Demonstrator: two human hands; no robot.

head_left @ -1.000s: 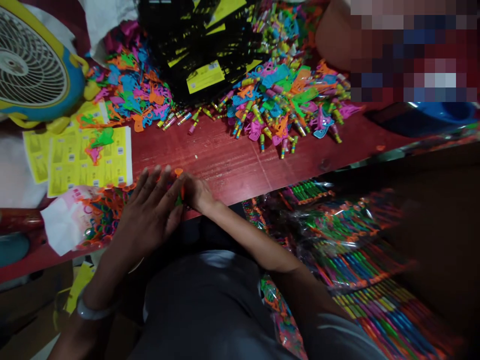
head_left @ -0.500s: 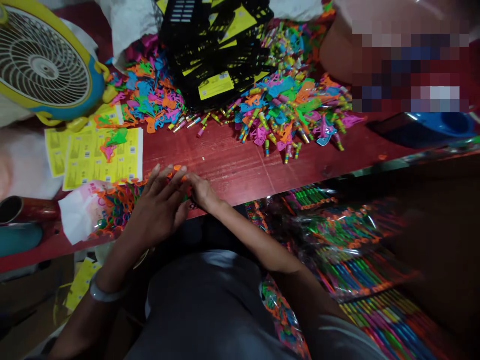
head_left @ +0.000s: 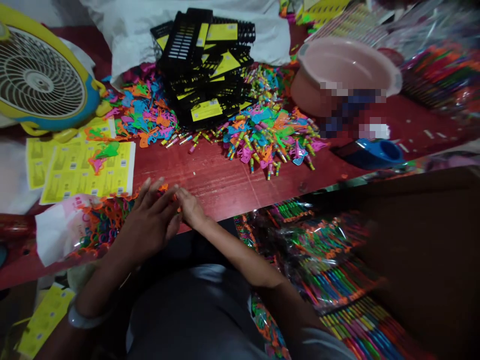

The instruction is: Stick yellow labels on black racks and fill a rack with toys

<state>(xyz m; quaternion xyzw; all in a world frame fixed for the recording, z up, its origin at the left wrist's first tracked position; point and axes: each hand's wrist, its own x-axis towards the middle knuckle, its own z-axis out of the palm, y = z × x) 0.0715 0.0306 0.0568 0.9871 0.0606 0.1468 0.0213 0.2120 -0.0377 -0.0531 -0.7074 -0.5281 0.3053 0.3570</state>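
Observation:
A clear plastic bag [head_left: 98, 222] of orange, green and blue plastic pieces lies along the table's front edge, a white and pink printed sheet [head_left: 63, 225] at its left end. Across the bag's right part my left hand [head_left: 150, 220] rests flat, fingers stretched out and slightly apart. My right hand [head_left: 190, 207] is closed at the bag's right end, its fingertips against the left hand's fingers. What lies under the two hands is mostly hidden.
Behind are piles of colourful plastic pieces [head_left: 150, 112], small toys with striped tubes [head_left: 270, 132], stacked black racks [head_left: 183, 45] and yellow label sheets [head_left: 88, 170]. A fan [head_left: 41, 75] stands left; a pink basin [head_left: 311, 90] and blue tape dispenser [head_left: 371, 155] right. Packed bags [head_left: 330, 235] lie below.
The view has tilted up and shifted right, so the whole basin now shows. Both hands keep nearly the same pose on the bag.

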